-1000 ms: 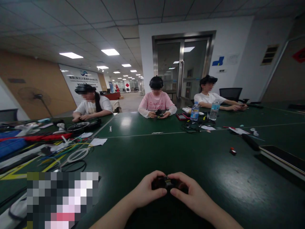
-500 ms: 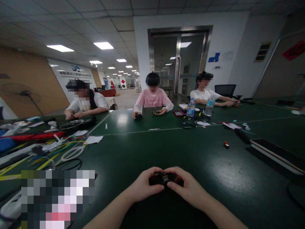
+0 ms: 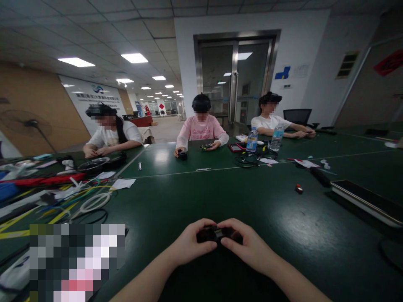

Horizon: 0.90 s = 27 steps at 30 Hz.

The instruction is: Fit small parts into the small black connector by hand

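Observation:
Low in the middle of the head view, my left hand [image 3: 193,243] and my right hand [image 3: 244,239] are closed round a small dark object [image 3: 218,233] from both sides. Thumbs lie along its near side, and the index fingers curl over the far side. A lighter patch shows at its middle; the fingers hide much of the rest, so its kind cannot be made out. Both hands are just over the dark green table [image 3: 176,201]. Further off to the right lies a small red and silver piece [image 3: 299,189].
Cables [image 3: 94,203] and clutter cover the left side, beside a pixelated area. A flat black-topped device [image 3: 368,200] lies at right. Across the table are two bottles [image 3: 252,140], a small wrench [image 3: 140,166], and three people, the middle one in a pink shirt [image 3: 201,128].
The view has shifted very slightly. My hands keep the same hold on the dark object. At far right, the seated person's hands have moved a little.

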Each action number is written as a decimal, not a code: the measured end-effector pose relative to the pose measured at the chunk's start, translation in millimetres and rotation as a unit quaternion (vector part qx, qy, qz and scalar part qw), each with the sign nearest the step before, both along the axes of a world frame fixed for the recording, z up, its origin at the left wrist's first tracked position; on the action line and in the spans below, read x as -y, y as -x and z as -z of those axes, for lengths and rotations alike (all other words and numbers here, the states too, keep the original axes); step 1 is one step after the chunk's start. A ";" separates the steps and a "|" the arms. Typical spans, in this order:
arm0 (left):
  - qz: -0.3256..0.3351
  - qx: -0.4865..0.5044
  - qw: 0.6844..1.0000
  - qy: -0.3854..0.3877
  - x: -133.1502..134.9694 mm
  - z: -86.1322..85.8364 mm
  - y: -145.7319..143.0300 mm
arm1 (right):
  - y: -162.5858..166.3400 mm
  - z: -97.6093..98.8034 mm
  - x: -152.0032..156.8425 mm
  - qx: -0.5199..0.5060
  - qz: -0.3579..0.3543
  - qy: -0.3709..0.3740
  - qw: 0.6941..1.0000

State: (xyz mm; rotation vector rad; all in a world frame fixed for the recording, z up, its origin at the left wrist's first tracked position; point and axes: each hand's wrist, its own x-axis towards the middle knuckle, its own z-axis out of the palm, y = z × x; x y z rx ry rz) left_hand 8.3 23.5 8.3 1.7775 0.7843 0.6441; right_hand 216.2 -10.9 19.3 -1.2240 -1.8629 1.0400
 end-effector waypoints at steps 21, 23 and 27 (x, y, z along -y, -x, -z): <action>-0.004 -0.023 1.000 -0.014 0.9 -4.6 -1.5 | 1.5 -1.2 -0.7 0.008 0.001 0.013 1.000; 0.002 -0.022 1.000 -0.006 1.3 -6.1 -1.5 | 1.7 -1.9 -0.4 0.007 -0.003 0.016 1.000; 0.007 -0.021 1.000 -0.001 1.4 -6.0 -2.0 | 2.5 -2.6 0.5 0.001 -0.010 0.013 1.000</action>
